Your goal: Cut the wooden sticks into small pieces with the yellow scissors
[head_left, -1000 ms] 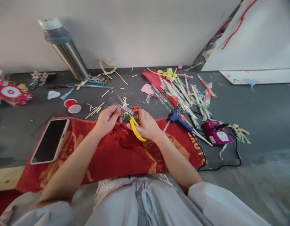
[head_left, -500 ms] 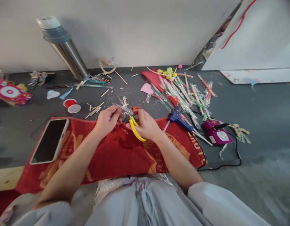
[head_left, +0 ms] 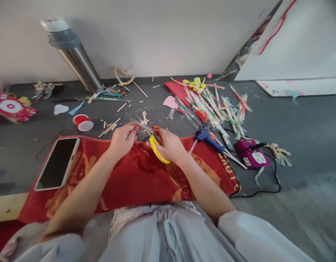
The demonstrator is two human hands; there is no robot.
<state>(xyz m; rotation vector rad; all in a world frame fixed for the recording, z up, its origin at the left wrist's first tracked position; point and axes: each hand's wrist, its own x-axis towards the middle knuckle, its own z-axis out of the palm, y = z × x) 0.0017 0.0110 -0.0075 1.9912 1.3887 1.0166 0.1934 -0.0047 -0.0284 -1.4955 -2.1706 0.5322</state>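
My right hand (head_left: 170, 145) grips a pair of scissors (head_left: 158, 151) with a yellow and an orange handle loop. Their metal blades point up and left, slightly parted. Close by the blades, my left hand (head_left: 124, 140) is closed in a pinch; what its fingertips hold is too small to make out. Both hands are over the far edge of a red towel (head_left: 140, 174). Just beyond the blades lies a small cluster of pale wooden pieces (head_left: 145, 118), with crumbs scattered around it. Several short wooden sticks (head_left: 110, 127) lie beside my left hand.
A phone (head_left: 57, 163) rests on the towel at left, near a red ribbon spool (head_left: 83, 123). A steel flask (head_left: 79, 58) stands at the back. On the right are a blue glue gun (head_left: 208, 138), wrapped chopsticks (head_left: 208, 105) and a purple corded box (head_left: 252, 153).
The scissor blades look slightly closer together than before. Both hands stay in nearly the same place, and the things on the table have not moved.
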